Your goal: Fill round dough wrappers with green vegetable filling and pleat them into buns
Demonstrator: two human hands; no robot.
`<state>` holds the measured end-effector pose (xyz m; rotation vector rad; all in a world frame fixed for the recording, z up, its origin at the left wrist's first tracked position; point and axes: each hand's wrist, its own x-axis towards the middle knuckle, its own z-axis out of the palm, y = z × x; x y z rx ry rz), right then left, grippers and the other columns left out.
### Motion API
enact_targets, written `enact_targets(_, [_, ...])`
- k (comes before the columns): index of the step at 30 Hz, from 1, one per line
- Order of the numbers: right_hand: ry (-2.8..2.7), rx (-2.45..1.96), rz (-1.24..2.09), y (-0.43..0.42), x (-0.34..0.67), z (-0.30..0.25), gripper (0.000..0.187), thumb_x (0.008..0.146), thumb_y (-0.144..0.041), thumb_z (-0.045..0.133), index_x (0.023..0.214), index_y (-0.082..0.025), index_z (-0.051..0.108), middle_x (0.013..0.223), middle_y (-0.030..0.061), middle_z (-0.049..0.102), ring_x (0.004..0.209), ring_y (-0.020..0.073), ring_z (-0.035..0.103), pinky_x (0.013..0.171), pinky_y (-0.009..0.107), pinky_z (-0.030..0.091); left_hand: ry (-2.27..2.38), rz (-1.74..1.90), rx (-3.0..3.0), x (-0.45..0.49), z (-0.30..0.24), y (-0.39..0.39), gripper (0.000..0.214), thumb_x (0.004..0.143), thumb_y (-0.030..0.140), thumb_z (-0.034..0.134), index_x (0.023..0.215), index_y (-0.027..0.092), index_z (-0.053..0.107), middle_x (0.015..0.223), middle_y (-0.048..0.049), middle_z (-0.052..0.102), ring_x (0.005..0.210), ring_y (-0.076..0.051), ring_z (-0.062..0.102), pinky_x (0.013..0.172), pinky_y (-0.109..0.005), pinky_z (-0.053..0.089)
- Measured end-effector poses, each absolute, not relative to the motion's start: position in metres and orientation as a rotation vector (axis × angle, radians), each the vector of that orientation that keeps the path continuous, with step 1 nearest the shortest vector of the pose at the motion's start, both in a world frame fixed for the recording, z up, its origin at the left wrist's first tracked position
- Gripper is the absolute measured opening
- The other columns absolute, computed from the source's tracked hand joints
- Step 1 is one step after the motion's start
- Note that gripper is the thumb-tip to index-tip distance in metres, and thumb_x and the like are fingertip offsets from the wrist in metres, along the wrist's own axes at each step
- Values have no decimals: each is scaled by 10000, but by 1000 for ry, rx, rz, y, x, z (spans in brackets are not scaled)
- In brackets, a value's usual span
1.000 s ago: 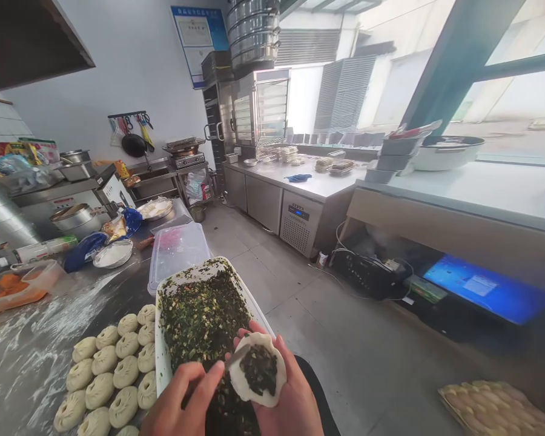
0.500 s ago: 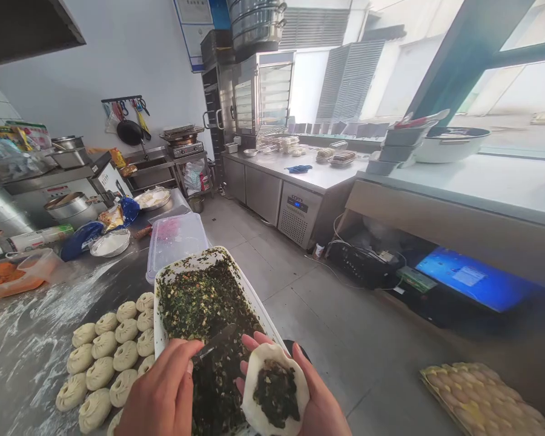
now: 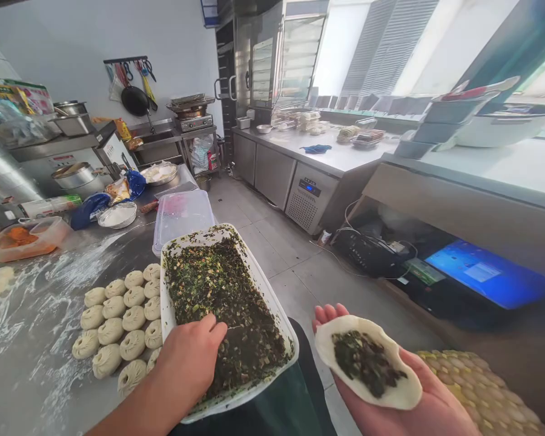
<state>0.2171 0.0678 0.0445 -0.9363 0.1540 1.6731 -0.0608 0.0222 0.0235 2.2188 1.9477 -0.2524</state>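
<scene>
My left hand is closed on a thin flat spatula, most of which is hidden under the fingers or in the filling. It is over a white tub of chopped dark-green filling. On the right, clear of the tub, my right hand is palm up and cups a round dough wrapper. A mound of the green filling lies in the middle of that wrapper, whose edges are unsealed. Rows of pleated buns sit on the floured table left of the tub.
A translucent lid lies behind the tub. Farther left are a bowl of flour and a container of orange filling. A tray of pale, rounded pieces is low at right. A steel counter stands across the floor.
My right hand has carried the filled wrapper rightward, away from the tub. My left hand has moved right and up over the filling with the spatula. The camera view has shifted.
</scene>
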Motion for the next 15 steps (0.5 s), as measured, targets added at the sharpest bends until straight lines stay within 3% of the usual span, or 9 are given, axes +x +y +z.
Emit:
enact_targets(2, [167,-998,1643,73,218,40,587,928,-136,393,1502,-79,505,1249,255,749,1081,383,764,756,563,709,1886,-270,2258,-52,21,34,349,886,15,429,989,225,688,972,-58,677,777,-242,728,657,-349,566])
enact_targets(6, [289,-1112,1606,76,213,36,579,905,-26,364,1446,-116,550,1099,204,797,913,312,808,672,459,721,1684,-301,2318,-40,20,46,218,776,44,572,850,207,696,893,-52,685,705,-218,715,629,-308,547])
enact_targets(11, [297,-1098,1622,70,225,15,488,875,-36,436,1289,-132,674,1151,229,781,1040,365,777,735,504,714,1593,-177,2307,-42,30,38,212,840,89,566,796,232,716,840,-34,708,692,-197,715,647,-285,529])
enact_targets(15, [253,-1102,1619,69,234,-1,414,862,-64,502,1172,-193,743,1121,165,801,1081,369,756,828,553,695,1591,-15,2247,-50,35,32,280,896,121,541,832,284,759,830,-2,731,786,-178,728,720,-260,520])
